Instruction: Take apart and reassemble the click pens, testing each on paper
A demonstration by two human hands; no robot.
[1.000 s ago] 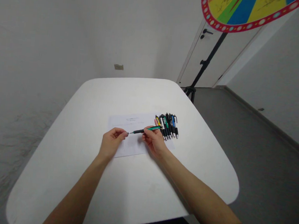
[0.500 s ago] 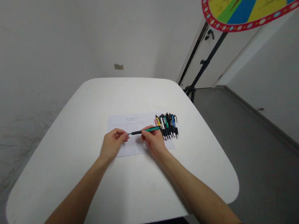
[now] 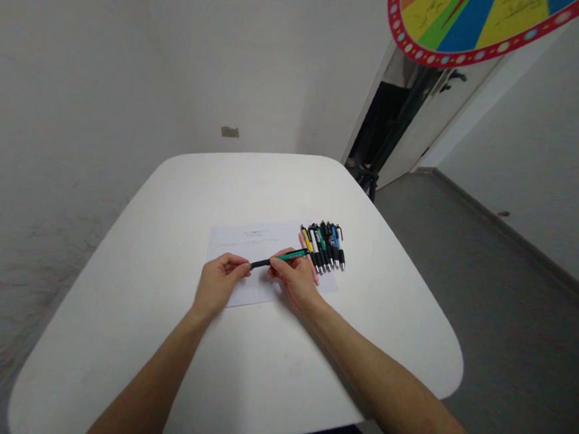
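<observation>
A green and black pen [image 3: 280,258] lies level between both hands, just above a sheet of paper [image 3: 247,240] on the white table [image 3: 160,327]. My right hand [image 3: 298,279] grips the pen's green barrel with closed fingers. My left hand [image 3: 219,282] pinches the pen's black tip end. A row of several pens [image 3: 326,245] lies on the paper's right edge, just right of my right hand.
A colourful prize wheel [image 3: 475,21] on a black stand [image 3: 373,177] rises beyond the table's far right corner. Behind it a door [image 3: 426,131] stands open onto a dark gap. Grey floor [image 3: 493,300] lies to the right; white walls close the left and back.
The door behind the wheel stand has swung open. The pen's tip end has slid into my left hand's pinch, and both hands sit slightly lower.
</observation>
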